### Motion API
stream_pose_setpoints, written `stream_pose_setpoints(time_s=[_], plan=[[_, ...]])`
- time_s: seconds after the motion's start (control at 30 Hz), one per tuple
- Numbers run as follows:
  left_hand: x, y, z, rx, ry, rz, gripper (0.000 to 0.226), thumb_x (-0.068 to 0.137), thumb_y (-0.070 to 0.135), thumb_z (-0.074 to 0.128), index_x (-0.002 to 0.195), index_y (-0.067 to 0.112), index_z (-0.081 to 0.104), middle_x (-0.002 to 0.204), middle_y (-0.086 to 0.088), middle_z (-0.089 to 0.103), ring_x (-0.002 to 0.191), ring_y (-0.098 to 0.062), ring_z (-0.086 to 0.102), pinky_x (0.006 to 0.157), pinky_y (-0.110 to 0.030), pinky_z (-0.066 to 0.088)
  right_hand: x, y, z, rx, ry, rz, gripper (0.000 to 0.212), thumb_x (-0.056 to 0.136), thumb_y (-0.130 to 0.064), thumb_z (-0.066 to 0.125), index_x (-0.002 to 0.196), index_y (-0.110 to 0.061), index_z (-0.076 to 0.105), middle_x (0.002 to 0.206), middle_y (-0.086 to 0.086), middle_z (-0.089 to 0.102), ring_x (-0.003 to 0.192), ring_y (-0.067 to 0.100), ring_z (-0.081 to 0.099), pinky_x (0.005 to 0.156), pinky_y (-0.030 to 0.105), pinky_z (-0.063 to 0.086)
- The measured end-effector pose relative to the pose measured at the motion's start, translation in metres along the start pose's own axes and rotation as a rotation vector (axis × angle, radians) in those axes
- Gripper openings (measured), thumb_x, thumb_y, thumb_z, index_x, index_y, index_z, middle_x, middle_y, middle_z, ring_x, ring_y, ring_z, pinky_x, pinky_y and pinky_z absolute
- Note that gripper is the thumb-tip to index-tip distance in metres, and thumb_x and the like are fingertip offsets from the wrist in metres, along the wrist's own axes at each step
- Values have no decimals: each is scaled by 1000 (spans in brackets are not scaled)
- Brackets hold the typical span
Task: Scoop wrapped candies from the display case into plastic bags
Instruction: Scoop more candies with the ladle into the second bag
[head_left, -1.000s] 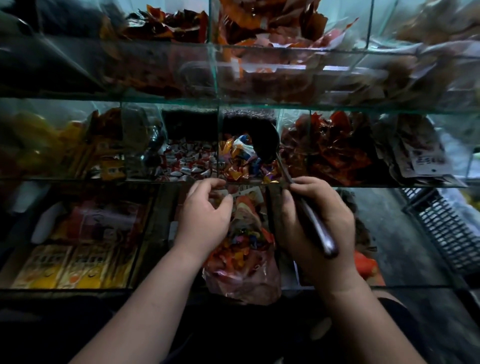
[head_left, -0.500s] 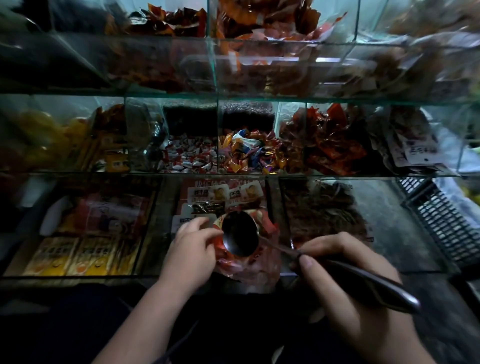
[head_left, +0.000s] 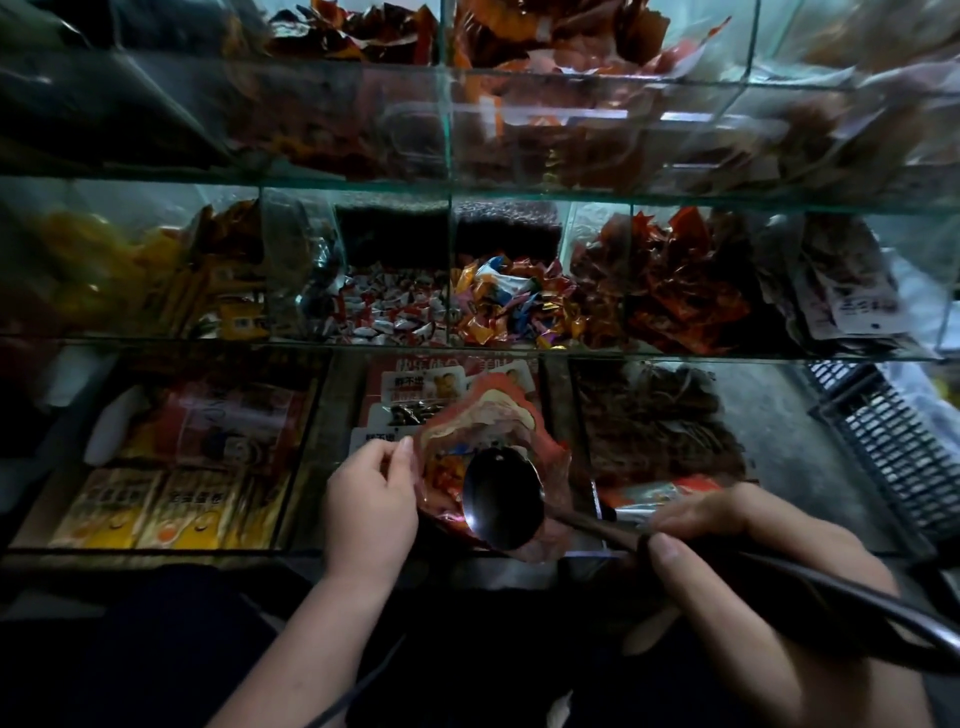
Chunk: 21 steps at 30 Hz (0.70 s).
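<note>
Left hand pinches the crinkled plastic bag rim open while right hand grips the glossy oval-bowled ladle over its mouth

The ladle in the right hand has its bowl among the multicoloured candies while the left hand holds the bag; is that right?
No: the head view shows the ladle with its bowl at the mouth of the bag, not among the multicoloured candies; the rest stands.
</note>
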<state>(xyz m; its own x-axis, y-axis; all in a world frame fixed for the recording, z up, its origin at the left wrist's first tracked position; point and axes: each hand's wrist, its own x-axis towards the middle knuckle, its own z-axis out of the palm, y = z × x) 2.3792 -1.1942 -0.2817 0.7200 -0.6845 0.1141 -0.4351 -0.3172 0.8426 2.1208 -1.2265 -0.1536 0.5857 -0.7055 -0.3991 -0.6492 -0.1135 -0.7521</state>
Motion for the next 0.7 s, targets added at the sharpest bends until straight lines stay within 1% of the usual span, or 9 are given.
stream_pose_setpoints(time_s=[0.03,0.07,0.1,0.13,0.2,0.27,0.4,0.57,0.7], plan=[[0,0,1,19,-13,21,29,101,31,56,74,25,64,76,9,66,73,-3,60,63,-29,51,-11,1,5,-198,88,-113,51,100,-20,60,60,-36,34,63,-1,50,84,-1,56,93,16,48],[0,0,3,50,-34,47,25,101,29,56,76,27,63,82,12,64,79,-1,59,65,-21,47,-2,3,5,-310,340,-252,25,93,-29,65,68,-26,60,70,-2,57,82,-4,57,86,13,48],[-2,0,4,83,-61,72,24,101,28,55,78,28,61,88,15,62,84,1,58,67,-15,42,11,-1,13,-350,650,-280,13,86,-34,66,73,-33,63,76,-6,63,76,-8,59,76,8,46],[-3,1,6,108,-89,90,22,101,28,54,79,30,60,91,18,61,88,4,56,68,-11,39,12,4,22,-325,724,-351,8,82,-36,66,77,-30,65,78,-10,65,74,-6,61,71,9,46],[-7,0,9,122,-123,105,19,102,30,53,84,31,59,92,22,59,88,9,54,67,-10,38,36,11,32,-312,583,-346,10,83,-34,65,85,-26,70,82,-9,67,78,4,65,73,24,53],[-9,-2,10,120,-126,116,16,102,31,52,89,32,60,89,22,60,84,11,54,63,-13,42,69,13,39,-383,417,-213,15,85,-31,66,95,-24,74,93,-4,69,88,19,68,80,36,55],[-13,-3,9,110,-170,127,14,103,32,50,98,30,63,90,21,61,85,9,56,67,-25,55,100,20,56,-523,257,-86,21,82,-37,65,99,-27,71,91,-5,60,93,22,64,79,33,51],[-15,-3,12,96,-169,155,13,102,31,53,103,28,66,92,24,59,89,15,55,67,-7,44,113,25,69,-498,391,-106,43,65,-58,44,76,-22,66,71,-3,64,72,20,63,59,29,44],[-16,-3,14,85,-183,154,12,103,30,53,99,29,65,92,22,61,95,13,55,66,-5,42,137,39,71,-296,666,22,33,86,-46,64,70,-17,67,65,1,67,68,22,66,58,27,41]])
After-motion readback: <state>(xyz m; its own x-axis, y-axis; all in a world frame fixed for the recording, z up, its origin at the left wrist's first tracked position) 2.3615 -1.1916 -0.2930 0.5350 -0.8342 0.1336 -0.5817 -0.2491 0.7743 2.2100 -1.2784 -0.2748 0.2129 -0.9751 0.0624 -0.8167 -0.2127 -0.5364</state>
